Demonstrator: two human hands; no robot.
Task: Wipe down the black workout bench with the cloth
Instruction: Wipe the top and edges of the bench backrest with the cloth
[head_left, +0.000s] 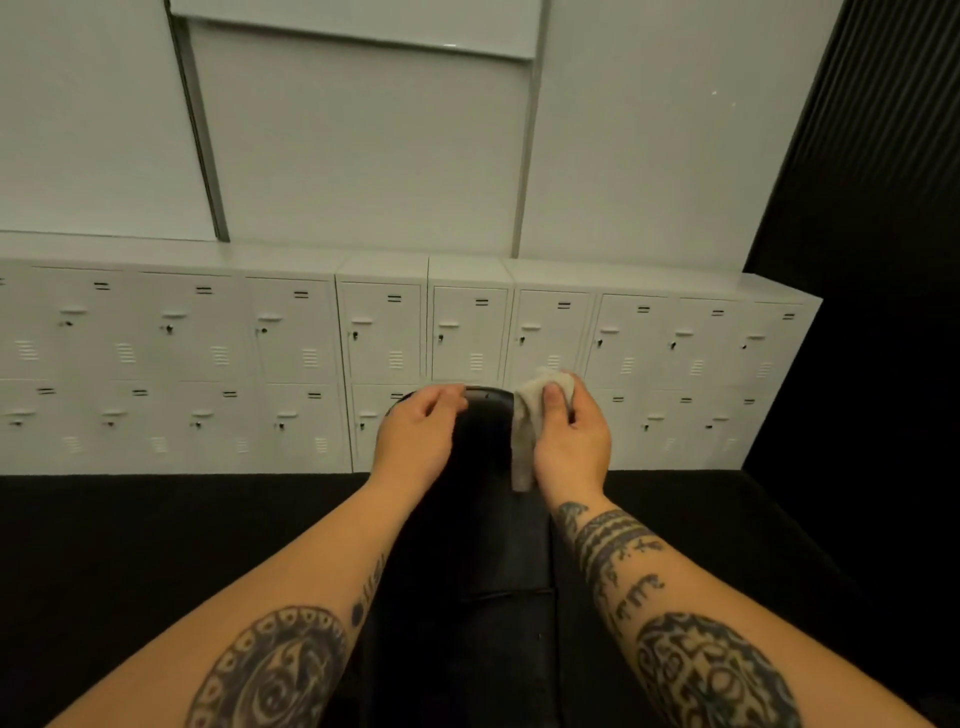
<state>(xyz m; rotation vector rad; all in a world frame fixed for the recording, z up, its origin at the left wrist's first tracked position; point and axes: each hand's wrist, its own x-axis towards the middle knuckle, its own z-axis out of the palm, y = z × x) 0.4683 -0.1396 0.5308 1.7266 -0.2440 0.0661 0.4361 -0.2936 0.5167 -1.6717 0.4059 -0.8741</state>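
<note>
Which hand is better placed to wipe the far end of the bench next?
Right. The right hand already grips the cloth at the far right edge of the black bench. The left hand rests on the far left edge, without any cloth.

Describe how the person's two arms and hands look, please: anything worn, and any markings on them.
Both forearms are bare, with no sleeves. The left hand and right hand show no gloves. Each forearm carries dark tattoos: a large round patterned design near each elbow, and bands and small figures toward the right wrist.
</note>
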